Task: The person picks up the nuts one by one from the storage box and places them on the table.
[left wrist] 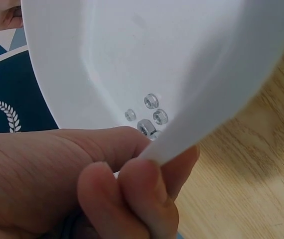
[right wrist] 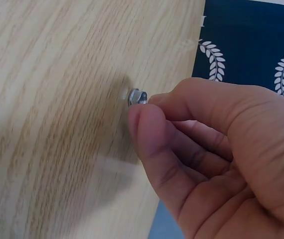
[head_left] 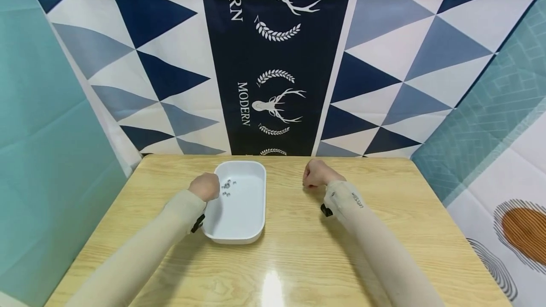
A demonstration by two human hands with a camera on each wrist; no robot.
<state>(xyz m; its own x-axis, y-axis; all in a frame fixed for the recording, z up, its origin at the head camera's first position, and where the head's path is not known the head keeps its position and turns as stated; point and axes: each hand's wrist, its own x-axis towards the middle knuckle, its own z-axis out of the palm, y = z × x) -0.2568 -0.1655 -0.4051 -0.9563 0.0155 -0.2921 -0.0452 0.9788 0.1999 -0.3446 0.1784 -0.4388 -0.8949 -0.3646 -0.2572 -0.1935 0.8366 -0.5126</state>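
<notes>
Left hand point(head_left: 204, 187): fingers curled, pinching the left rim of the tray point(head_left: 247, 214). Tray stood on the table point(head_left: 294, 245), long axis running away from the person; loose nuts point(head_left: 227, 185) sat clustered inside by the left wall, close to that hand. Further right, well apart from the tray, the right hand point(head_left: 321, 173) had thumb and forefinger closed about one flanged nut point(right wrist: 137, 96); whether it was clear of the table could not be told. Tray lay to this hand's left, right wall between. Patterned cloth point(head_left: 279, 56) hung behind.
</notes>
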